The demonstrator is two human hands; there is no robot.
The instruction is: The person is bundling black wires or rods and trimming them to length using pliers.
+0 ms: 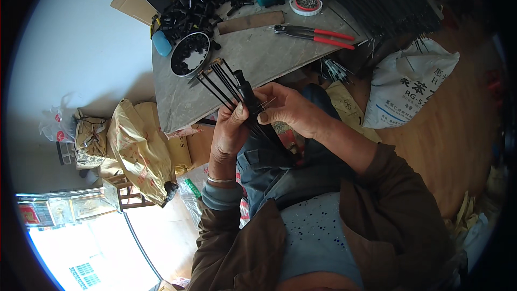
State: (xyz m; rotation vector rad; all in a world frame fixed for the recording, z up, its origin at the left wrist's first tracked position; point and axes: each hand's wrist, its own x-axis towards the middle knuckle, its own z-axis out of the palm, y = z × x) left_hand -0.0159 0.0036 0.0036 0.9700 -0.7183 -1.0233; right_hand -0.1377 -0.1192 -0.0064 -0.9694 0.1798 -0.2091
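Observation:
In front of my lap I hold a bundle of thin black rods (219,91) that looks like an umbrella frame, with a ribbed black plastic tube (245,89) beside the rods. My left hand (229,129) is closed round the bundle from the left, thumb pointing up along it. From the right, my right hand (293,110) comes against the tube, its thumb and fingers pinched on what looks like a thin wire (270,102). The palm side of both hands is hidden. Below the hands the bundle runs down between my knees.
On the grey table (242,54) lie red-handled pincers (318,36), a wooden strip (251,22), a bowl of black rings (172,66), a dish of small metal bits (307,3) and heaped black plastic parts (207,2). Long black rods (361,0) extend behind. A white sack (404,97) stands right.

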